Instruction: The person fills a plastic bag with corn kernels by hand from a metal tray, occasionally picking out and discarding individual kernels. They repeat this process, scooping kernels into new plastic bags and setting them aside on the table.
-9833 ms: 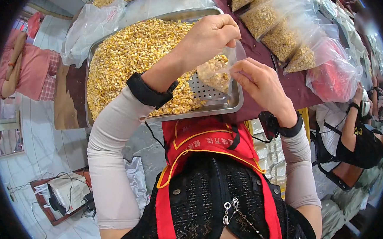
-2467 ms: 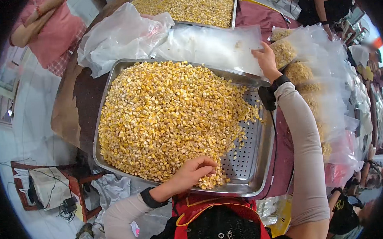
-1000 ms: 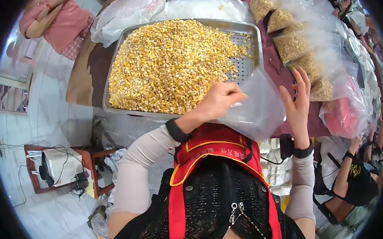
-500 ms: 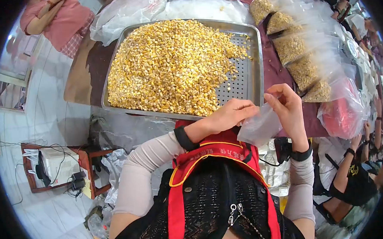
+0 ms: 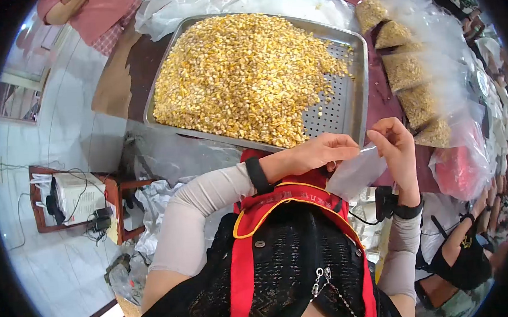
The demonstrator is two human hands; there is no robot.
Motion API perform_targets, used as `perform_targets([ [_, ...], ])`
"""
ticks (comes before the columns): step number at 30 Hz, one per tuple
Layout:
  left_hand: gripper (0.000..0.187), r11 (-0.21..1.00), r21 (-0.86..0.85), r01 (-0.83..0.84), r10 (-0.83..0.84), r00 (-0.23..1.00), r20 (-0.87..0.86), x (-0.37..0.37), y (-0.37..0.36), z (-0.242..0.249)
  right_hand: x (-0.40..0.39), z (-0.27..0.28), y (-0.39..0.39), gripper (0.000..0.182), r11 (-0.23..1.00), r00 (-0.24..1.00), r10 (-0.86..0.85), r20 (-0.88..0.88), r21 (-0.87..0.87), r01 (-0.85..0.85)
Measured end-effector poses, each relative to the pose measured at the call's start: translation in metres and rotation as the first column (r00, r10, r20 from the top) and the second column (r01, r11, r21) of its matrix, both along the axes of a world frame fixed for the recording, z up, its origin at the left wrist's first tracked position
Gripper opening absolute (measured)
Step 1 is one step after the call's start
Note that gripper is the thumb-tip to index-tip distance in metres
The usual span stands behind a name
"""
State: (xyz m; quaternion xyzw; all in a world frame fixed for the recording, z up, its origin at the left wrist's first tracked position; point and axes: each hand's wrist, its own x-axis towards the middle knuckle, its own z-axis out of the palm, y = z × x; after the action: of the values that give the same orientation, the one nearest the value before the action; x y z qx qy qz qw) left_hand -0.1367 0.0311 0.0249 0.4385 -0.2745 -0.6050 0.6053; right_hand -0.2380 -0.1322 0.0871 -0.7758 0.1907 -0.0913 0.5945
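A clear plastic bag (image 5: 355,175) hangs between my two hands, with no corn visible in it. My left hand (image 5: 324,150) pinches one top corner, beside the near right corner of the metal tray. My right hand (image 5: 396,151) pinches the other top corner with thumb and forefinger. The perforated metal tray (image 5: 349,116) holds a large heap of yellow corn kernels (image 5: 238,79); its right side shows bare holes and a few loose kernels.
Several filled bags of corn (image 5: 405,70) line the right of the tray. A red plastic bag (image 5: 458,165) lies below them. Plastic sheeting (image 5: 292,4) is behind the tray. A person in pink (image 5: 97,20) stands back left; other people are at right.
The view has shifted, so the tray and filled bags appear further right and the tray slightly higher. Both hands still hold the clear bag, at nearly the same spacing.
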Motion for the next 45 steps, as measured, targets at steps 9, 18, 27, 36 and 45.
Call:
perform_targets([
  [9,0.026,1.000,-0.021,0.023,-0.026,0.984,-0.175,-0.003,0.002,-0.015,0.002,-0.004,0.001,0.013,0.998,1.000,0.005,0.026,0.061,-0.007],
  [18,0.020,0.993,-0.061,-0.103,0.115,0.957,0.267,-0.012,0.002,-0.008,-0.001,-0.009,-0.002,0.025,0.997,0.997,0.073,-0.019,0.005,-0.073],
  [27,0.014,0.945,-0.179,-0.275,0.310,0.570,0.761,-0.013,-0.006,0.012,-0.003,0.011,0.012,0.038,0.905,0.979,0.201,-0.028,-0.377,-0.196],
  [36,0.023,0.917,-0.395,-0.056,0.388,-0.108,0.915,-0.001,0.004,0.039,-0.007,0.021,0.003,0.029,0.924,0.982,0.136,0.129,-0.375,-0.079],
  [45,0.050,0.956,-0.212,-0.205,0.250,0.183,0.951,0.011,-0.006,0.040,-0.007,0.040,0.017,0.029,0.833,0.965,0.242,0.104,-0.531,-0.152],
])
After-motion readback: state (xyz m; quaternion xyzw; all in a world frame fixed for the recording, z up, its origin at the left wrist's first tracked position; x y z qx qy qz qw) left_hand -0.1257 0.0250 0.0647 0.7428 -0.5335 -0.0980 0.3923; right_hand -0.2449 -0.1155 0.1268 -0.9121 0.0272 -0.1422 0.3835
